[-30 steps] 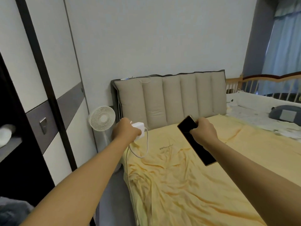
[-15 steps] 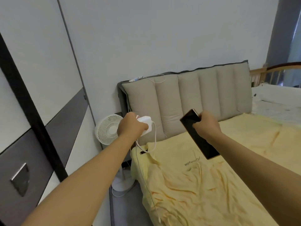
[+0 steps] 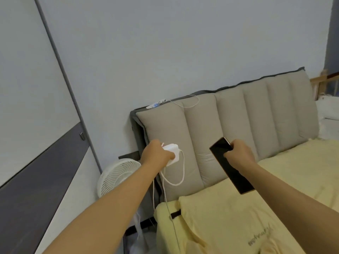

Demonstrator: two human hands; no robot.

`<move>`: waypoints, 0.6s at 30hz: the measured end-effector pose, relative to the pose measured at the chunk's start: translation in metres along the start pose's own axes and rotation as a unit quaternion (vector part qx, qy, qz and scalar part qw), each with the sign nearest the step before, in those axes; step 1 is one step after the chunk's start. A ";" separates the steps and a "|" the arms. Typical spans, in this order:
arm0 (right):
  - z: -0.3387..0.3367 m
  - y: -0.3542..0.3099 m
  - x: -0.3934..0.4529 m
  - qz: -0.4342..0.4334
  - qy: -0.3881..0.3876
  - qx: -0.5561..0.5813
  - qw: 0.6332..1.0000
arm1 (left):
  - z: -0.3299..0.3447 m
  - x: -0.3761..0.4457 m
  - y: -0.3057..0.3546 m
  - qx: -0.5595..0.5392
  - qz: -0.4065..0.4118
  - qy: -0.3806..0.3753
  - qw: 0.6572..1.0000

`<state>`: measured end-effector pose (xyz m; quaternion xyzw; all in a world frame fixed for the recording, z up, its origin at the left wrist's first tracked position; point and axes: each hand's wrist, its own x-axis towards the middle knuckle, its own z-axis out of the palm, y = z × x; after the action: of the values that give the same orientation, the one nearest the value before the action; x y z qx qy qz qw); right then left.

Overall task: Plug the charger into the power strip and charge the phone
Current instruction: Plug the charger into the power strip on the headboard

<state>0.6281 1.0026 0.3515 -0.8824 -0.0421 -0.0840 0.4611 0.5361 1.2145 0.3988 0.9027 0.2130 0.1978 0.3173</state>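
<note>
**Charger and phone carried toward the strip on the headboard**

The left hand (image 3: 157, 154) was closed around a white, boxy plastic charger (image 3: 171, 150), its thin white cable (image 3: 180, 173) hanging in a loop below the hand and trailing down past the near-left corner of the bed. The right hand (image 3: 238, 154) was wrapped around a slim black phone with a bronze edge (image 3: 229, 164), held slanted in the air over the yellow bedsheet (image 3: 238, 217), screen dark. Nothing was connected to the phone's visible end.

The power strip, a small white bar with a blue light (image 3: 156, 105), lay on the top far-left corner of the padded beige headboard cushion (image 3: 238, 125), well above the charger. Another thin white wire (image 3: 189, 103) already ran from it across the cushion top.

Judged from this, plugging in had not begun. The strip appeared to rest loose on a narrow edge, so pushing the charger in one-handed could shove it backward, perhaps off behind the headboard. The dangling cable loop might snag on the bed corner or the white round floor fan (image 3: 117, 176) at the left. With the right hand occupied, steadying the strip would be awkward, and the phone could slip.
</note>
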 end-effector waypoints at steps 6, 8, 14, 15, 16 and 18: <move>0.035 -0.010 0.089 0.004 0.003 -0.007 1.000 | 0.024 0.104 0.001 -0.064 -0.003 0.002 0.998; 0.048 -0.005 0.105 0.014 -0.003 -0.009 1.000 | 0.038 0.122 -0.003 -0.079 -0.016 -0.007 0.997; 0.090 0.024 0.138 0.058 0.001 -0.012 0.998 | 0.084 0.167 -0.013 -0.106 -0.020 -0.022 0.994; 0.098 0.030 0.143 0.063 0.002 -0.014 0.998 | 0.093 0.173 -0.016 -0.108 -0.016 -0.023 0.994; 0.105 0.036 0.148 0.067 0.004 -0.013 0.998 | 0.102 0.181 -0.019 -0.109 -0.010 -0.026 0.994; 0.123 0.051 0.160 0.077 0.011 -0.012 0.997 | 0.124 0.195 -0.028 -0.109 -0.001 -0.039 0.993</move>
<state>0.8066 1.0734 0.2713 -0.8875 0.0321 -0.0581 0.4560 0.7523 1.2733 0.3346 0.8694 0.1788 0.1846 0.4220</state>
